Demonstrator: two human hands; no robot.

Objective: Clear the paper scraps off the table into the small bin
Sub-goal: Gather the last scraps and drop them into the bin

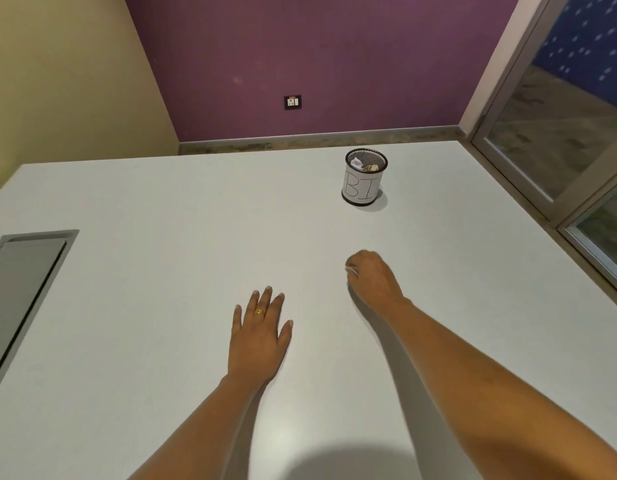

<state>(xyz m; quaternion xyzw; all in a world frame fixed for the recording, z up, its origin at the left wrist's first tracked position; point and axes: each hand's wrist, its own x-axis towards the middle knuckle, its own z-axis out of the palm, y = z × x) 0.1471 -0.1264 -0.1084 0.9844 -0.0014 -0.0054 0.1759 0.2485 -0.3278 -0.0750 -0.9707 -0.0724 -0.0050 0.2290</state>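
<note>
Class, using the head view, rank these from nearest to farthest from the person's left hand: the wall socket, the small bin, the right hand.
1. Right hand, beside the left hand, to its right.
2. Small bin, farther back on the table, right side.
3. Wall socket, on the purple wall beyond the table.

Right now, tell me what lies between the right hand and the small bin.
Only bare white table, in the head view, between the right hand, pinching a paper scrap, and the small bin.
</note>
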